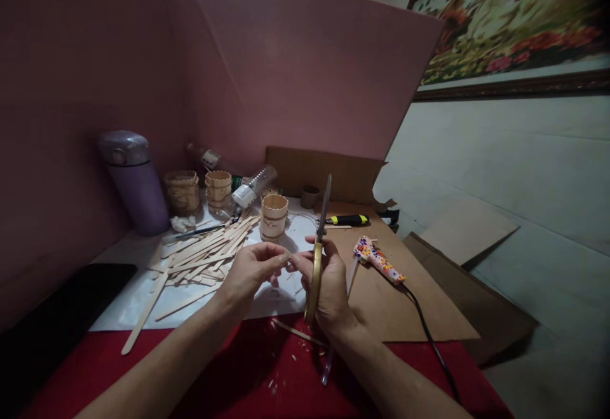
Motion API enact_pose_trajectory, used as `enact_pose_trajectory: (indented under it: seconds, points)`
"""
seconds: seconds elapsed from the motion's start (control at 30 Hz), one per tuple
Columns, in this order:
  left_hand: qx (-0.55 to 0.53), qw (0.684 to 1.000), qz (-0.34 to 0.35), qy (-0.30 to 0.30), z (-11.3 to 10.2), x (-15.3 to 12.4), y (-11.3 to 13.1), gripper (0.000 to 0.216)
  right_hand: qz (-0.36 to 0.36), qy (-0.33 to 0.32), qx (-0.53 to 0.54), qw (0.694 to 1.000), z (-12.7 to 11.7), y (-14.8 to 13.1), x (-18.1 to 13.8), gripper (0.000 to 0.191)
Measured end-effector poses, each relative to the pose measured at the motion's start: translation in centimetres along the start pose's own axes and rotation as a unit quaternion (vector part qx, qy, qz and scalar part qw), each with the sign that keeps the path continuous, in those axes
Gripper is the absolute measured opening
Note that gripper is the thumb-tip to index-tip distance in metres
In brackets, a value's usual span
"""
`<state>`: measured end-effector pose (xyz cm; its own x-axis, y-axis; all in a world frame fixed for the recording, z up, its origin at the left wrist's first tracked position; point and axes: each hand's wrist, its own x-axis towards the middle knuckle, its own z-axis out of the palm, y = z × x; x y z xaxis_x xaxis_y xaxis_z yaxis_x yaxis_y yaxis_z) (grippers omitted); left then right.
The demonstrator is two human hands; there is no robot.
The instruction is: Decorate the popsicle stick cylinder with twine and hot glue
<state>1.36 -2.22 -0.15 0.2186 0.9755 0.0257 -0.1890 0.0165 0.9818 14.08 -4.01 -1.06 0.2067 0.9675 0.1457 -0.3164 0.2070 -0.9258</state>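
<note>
In front of me, my left hand (255,269) is closed in a pinch, its fingertips meeting those of my right hand. Whatever lies between them is too small to make out. My right hand (332,282) is closed around a pair of scissors (313,285) with gold-coloured handles, the blades pointing up and away from me. Just beyond the hands stands a small cup covered in wooden sticks (274,215), with cord around it. Loose wooden craft sticks (204,257) lie in a pile left of my left hand.
A floral glue gun (379,260) with a black cable lies on cardboard (419,304) at right, near a yellow-black utility knife (350,220). Behind are two more stick cups (218,190), a plastic bottle (255,187) and a purple flask (136,184). Wood scraps (293,357) dot the red cloth.
</note>
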Motion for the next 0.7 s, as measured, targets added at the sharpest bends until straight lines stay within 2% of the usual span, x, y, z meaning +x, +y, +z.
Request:
enact_pose_trajectory:
  seconds: [0.27, 0.5, 0.7]
  points:
    - [-0.007, 1.0, -0.015, 0.012, 0.18, -0.22, 0.55, 0.024, 0.012, 0.001, 0.015, 1.0, 0.05, -0.24, -0.13, 0.041]
    - [0.0, 1.0, -0.015, 0.008, -0.02, 0.0, 0.37, 0.032, 0.008, -0.026, -0.011, 1.0, 0.0, -0.13, -0.09, 0.048]
    - [0.028, 0.999, -0.027, -0.001, 0.11, -0.19, 0.41, 0.035, 0.011, -0.006, -0.014, 1.0, -0.22, -0.18, 0.15, 0.044]
